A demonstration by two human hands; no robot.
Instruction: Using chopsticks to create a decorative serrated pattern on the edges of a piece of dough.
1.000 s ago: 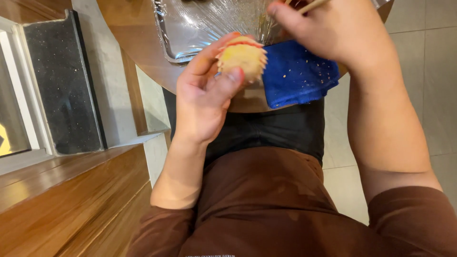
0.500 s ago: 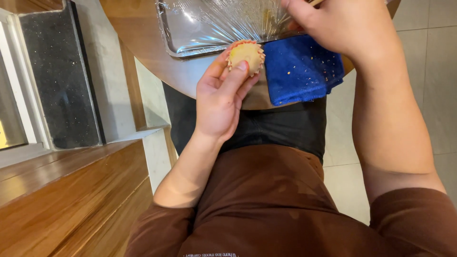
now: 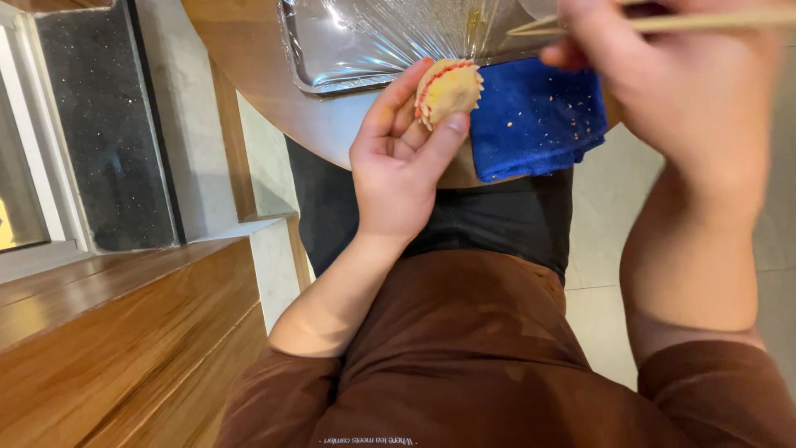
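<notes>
Carefully pinching a small round yellow pastry with a crimped edge and a red rim (image 3: 448,87) between thumb and fingertips of the left hand (image 3: 398,158), lifted just above the near edge of the rounded wooden counter (image 3: 249,58). Gripping thin pale wooden chopsticks (image 3: 705,21) in the right hand (image 3: 688,91), clenched around them, tips pointing toward the pastry. Lying just right of the pastry, a crumb-speckled blue cloth (image 3: 535,116); sitting just beyond the pastry, a shiny foil-lined metal tray (image 3: 365,41).

Risking a crushed or torn crimped edge, since soft dough held only by fingertips gives way under a tightening thumb. Possibly poking through the shell if the chopstick tips come in too steeply or slip sideways. Hovering at the counter's rim, so any loosening of the pinch likely means a drop onto the lap or the tiled floor (image 3: 597,216) rather than the cloth. Blurring of the right hand hiding exactly how firmly the chopsticks are seated, leaving a wobble possible.
</notes>
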